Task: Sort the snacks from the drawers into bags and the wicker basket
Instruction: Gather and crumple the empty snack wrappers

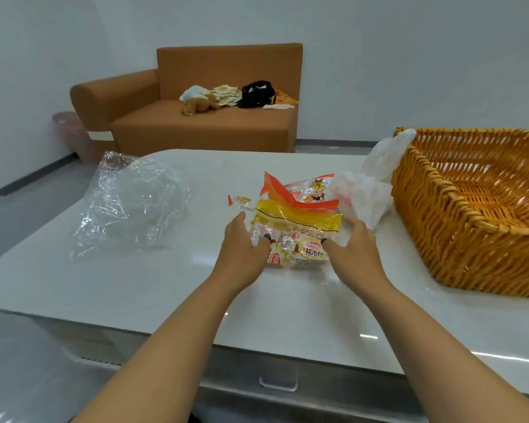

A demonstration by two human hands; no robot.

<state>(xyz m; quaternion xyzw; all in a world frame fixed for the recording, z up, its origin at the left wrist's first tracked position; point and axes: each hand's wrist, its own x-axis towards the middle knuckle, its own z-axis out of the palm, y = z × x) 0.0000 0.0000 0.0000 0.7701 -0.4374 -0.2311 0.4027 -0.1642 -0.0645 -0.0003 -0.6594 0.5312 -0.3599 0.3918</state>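
Snack bag (297, 230), yellow band, pack inside marked "软面包", rest unreadable.

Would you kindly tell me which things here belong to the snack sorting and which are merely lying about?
For the job: snack bag, held by left hand and right hand; wicker basket; clear bag; white bag; loose candy.

Lying about: sofa, plush toy, black bag, pink bin.

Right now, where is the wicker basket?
The wicker basket stands on the right of the white table, just right of the crumpled white plastic bag.
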